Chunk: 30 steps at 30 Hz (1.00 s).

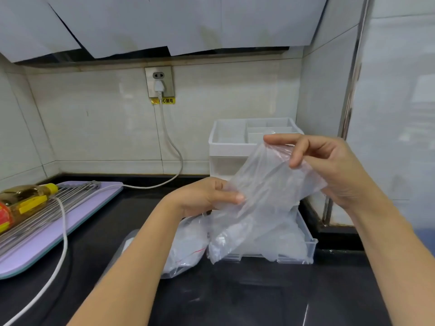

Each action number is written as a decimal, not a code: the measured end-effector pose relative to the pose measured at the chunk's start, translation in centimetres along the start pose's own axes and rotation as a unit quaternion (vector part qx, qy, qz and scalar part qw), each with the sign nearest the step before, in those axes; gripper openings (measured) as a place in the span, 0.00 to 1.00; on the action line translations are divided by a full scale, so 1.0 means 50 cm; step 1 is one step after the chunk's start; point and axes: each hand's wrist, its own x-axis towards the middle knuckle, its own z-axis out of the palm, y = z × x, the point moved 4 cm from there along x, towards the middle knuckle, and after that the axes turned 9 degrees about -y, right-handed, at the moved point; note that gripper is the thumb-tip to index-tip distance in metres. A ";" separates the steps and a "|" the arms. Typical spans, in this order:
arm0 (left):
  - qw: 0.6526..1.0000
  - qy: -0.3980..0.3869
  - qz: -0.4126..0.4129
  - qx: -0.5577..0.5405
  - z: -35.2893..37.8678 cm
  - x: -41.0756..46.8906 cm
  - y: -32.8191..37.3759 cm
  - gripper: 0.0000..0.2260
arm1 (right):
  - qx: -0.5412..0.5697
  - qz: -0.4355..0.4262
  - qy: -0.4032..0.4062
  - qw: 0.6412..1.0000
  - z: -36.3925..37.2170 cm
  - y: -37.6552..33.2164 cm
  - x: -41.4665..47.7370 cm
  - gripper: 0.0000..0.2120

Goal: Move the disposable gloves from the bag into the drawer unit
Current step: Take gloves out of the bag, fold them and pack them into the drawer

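Countertop (235,297), black, glossy, nearest cam; both bare forearms reach over it.

- Flat clear plastic bag w/ red strip (188,245) lies on the counter, just L of the drawer, partly under the L forearm.
- Clear plastic drawer (312,245) is pulled out toward cam. Crumpled clear film (294,238) lies in it, looks like the disposable gloves; can't tell single pieces apart.
- L hand (207,196): fingers and thumb clenched on the lower side of a second clear zip bag (266,191).
- R hand (334,168): pinches the same bag at its upper, red-edged mouth. Bag hangs tilted above the open drawer, lower end touching the film there. Contents not readable.
- White plastic drawer unit (226,149) stands behind the hands, against the tiled wall; open tray w/ compartments on top.
- Far L: lilac board (77,222) w/ metal rack (58,205) and yellow-capped oil bottle (23,198) lying on it. White cable (63,250) runs up to the wall socket (159,82).
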 end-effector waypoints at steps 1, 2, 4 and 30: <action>1.000 0.011 -0.004 -0.003 -0.003 0.006 -0.004 0.13 | -0.039 0.018 0.000 0.999 -0.013 -0.002 -0.004 0.26; 0.999 0.029 -0.008 -0.011 -0.010 0.009 -0.010 0.13 | -0.077 0.043 -0.003 0.996 -0.023 0.000 -0.007 0.26; 0.997 0.073 -0.015 -0.029 -0.025 0.012 -0.016 0.12 | -0.158 0.110 -0.021 0.981 -0.042 0.014 -0.012 0.22; 0.889 -0.024 -0.168 0.425 0.170 0.082 -0.036 0.27 | -0.354 0.395 -0.198 0.824 -0.034 0.180 -0.037 0.15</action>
